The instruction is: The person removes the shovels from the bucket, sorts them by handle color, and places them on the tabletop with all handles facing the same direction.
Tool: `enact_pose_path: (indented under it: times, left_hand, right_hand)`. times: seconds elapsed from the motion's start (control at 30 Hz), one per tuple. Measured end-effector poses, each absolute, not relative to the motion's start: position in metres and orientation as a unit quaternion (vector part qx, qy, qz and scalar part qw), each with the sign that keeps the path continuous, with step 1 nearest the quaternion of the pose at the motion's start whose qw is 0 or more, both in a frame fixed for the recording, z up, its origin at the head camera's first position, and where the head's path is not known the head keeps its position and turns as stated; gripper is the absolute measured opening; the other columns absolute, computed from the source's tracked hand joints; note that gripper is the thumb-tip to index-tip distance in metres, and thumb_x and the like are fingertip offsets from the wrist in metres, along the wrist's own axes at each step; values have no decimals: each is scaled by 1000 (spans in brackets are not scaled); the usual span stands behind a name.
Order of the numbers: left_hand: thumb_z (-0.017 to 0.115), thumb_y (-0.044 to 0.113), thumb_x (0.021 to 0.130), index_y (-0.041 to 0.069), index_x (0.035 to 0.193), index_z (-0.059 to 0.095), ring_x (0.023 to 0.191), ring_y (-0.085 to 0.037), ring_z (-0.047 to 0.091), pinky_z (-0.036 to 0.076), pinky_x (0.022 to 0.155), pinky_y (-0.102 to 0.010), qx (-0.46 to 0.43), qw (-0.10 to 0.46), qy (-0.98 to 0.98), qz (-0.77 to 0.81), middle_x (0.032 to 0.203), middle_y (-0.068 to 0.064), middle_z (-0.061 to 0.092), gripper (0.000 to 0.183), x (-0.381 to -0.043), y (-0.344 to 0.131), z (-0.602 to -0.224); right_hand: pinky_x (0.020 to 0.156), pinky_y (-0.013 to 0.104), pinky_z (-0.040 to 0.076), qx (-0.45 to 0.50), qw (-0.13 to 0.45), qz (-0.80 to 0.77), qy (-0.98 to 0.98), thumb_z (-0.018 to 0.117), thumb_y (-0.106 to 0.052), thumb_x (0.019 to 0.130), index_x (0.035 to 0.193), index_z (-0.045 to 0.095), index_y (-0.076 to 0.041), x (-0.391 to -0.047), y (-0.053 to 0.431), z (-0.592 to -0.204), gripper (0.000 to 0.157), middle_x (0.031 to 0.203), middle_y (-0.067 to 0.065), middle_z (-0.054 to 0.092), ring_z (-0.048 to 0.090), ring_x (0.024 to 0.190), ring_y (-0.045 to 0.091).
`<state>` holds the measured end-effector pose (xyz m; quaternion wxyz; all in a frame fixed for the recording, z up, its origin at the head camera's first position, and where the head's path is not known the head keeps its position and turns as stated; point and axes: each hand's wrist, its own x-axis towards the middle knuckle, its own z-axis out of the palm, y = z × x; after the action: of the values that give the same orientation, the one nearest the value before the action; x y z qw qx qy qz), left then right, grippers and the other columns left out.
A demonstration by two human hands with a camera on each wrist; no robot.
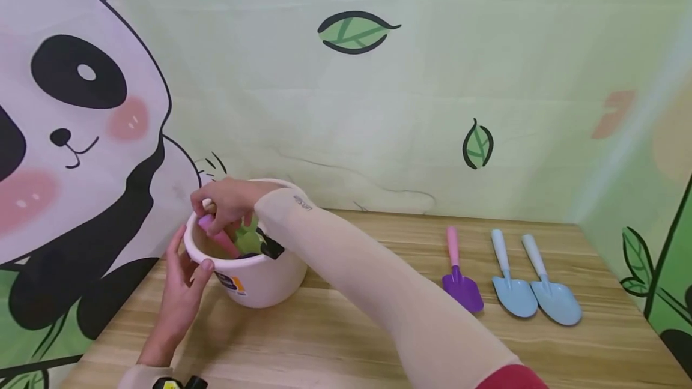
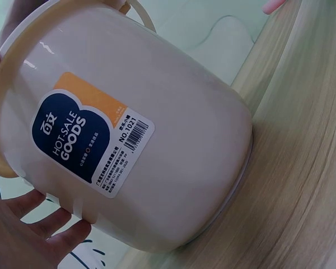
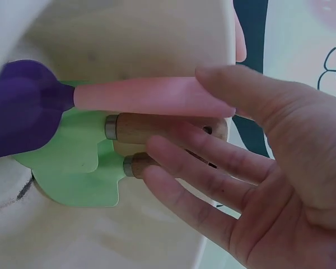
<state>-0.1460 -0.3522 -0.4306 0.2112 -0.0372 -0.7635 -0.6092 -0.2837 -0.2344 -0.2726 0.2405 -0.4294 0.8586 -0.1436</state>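
A white bucket (image 1: pixel 270 284) with a blue and orange label (image 2: pixel 92 134) stands on the table's left part. My left hand (image 1: pixel 181 293) holds the bucket's left side, thumb by the rim. Over the opening, my right hand (image 1: pixel 229 200) pinches the pink handle (image 3: pixel 151 96) of a trowel with a purple blade (image 3: pixel 25 109); the thumb lies on the handle and the index finger is hidden. Beside it in the bucket lie green tools (image 3: pixel 78 182) with wooden handles (image 3: pixel 162 128), close to my other fingers. Their lower parts are partly covered.
On the table's right part lie a purple trowel (image 1: pixel 462 290) with a pink handle and two light blue trowels (image 1: pixel 516 299), blades toward me. A cloth backdrop (image 1: pixel 378 107) with a panda and leaves rises behind the wooden table (image 1: pixel 303 347).
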Motion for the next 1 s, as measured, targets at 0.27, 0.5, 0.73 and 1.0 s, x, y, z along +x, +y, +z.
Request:
enact_pose_path:
  times: [0.27,0.5,0.73,1.0]
  left_hand:
    - [52,13,106,35,164,6,143,-42,34,44,93,-8,-28,207,-780,-590,165,-14,23,77,-147,-353,-429]
    - [52,12,106,36,164,6,144,-45,32,44,93,-8,-30,203,-778,-594,166,-15,21,78,-147,-353,-430]
    - [52,12,106,36,164,7,141,-41,35,45,94,-8,-31,209,-774,-596,165,-16,23,77,-148,-352,-432]
    - [52,10,106,34,164,7,142,-42,35,44,93,-7,-29,214,-774,-595,165,-16,24,78,-147,-353,-432]
  right_hand:
    - [70,30,60,-444,226,-142,855,75,-18,95,112,56,-22,-287,-234,-274,26,110,-2,64,70,91,18]
    - [75,30,59,-454,231,-144,848,75,-16,95,113,56,-20,-290,-233,-276,26,108,1,65,66,91,16]
    - [66,25,53,-460,225,-157,845,74,-12,96,112,56,-18,-290,-232,-277,25,105,2,65,63,85,16]
    - [73,24,58,-454,222,-195,840,71,-5,96,116,56,-16,-290,-225,-271,27,114,2,62,62,92,15]
